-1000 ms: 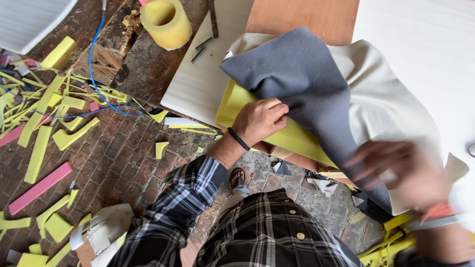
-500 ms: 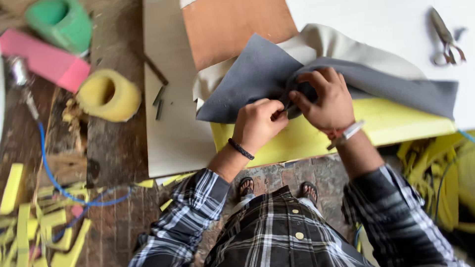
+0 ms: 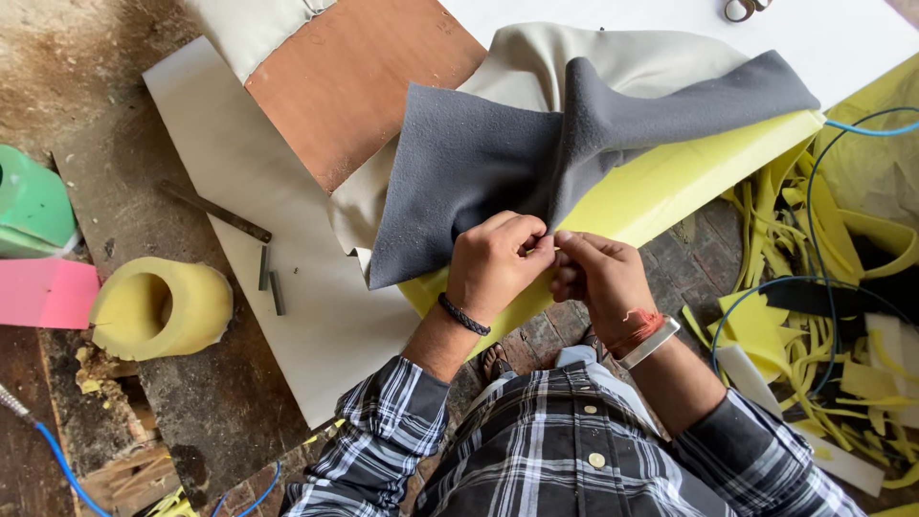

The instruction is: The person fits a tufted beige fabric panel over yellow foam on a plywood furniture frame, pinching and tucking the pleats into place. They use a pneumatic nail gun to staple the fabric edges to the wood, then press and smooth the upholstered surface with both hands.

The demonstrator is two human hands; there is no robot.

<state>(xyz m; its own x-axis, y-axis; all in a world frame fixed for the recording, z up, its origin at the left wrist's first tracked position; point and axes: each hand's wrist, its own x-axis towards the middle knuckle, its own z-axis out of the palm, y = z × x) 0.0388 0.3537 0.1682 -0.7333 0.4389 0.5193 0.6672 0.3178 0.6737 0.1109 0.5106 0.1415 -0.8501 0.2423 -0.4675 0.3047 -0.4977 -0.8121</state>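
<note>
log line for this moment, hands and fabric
left hand pinching grey fabric | right hand pinching same edge | yellow foam beneath

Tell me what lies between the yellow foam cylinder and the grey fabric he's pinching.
In the head view, between the yellow foam cylinder and the grey fabric lie two short dark metal bars on the wooden bench, then the bare white sheet.
</note>
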